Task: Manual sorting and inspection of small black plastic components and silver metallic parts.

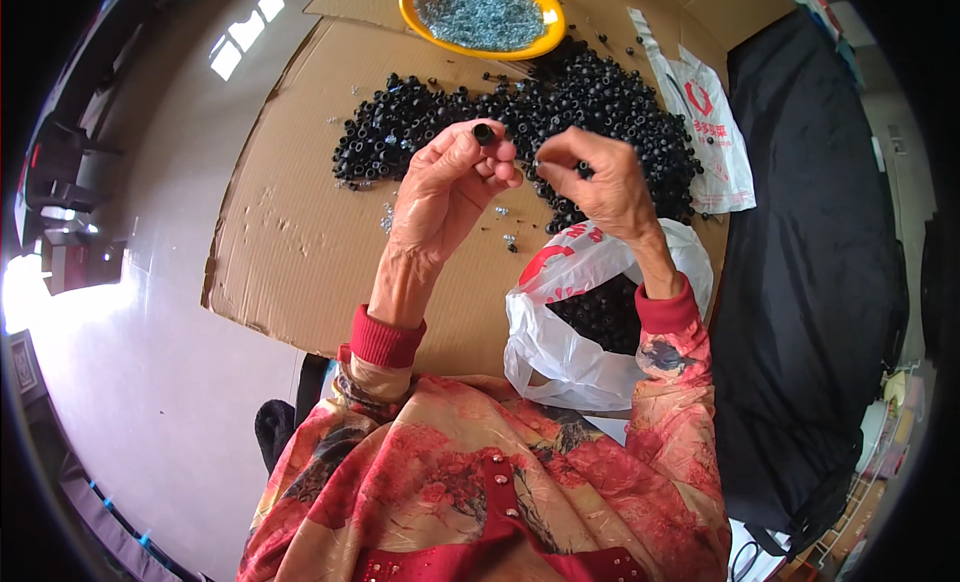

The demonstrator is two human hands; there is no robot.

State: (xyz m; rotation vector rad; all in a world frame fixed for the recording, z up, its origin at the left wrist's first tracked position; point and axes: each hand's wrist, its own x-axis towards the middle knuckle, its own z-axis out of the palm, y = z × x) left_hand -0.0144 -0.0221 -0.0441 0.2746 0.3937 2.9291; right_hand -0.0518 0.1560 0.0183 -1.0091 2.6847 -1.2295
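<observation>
My left hand [440,187] is closed, with a small black hollow cap [484,134] pinched between thumb and forefinger, its open end showing. Just to the right, my right hand [605,187] has its fingers drawn together, slightly blurred. A small dark round part [584,169] shows among its curled fingers. Whether its fingertips also pinch something tiny is too unclear to tell. Both hands hover over the near side of a wide heap of black caps [610,107] on flattened cardboard [290,232]. Under my right wrist a white plastic bag [535,337] gapes, holding more black caps [595,317].
A yellow bowl [408,12] of small clear bluish pieces [480,17] stands at the far side. Another white plastic bag [725,167] lies flat at the right, beside a large black cloth-like cover [800,282]. Several loose clear bits [388,220] lie near my left wrist.
</observation>
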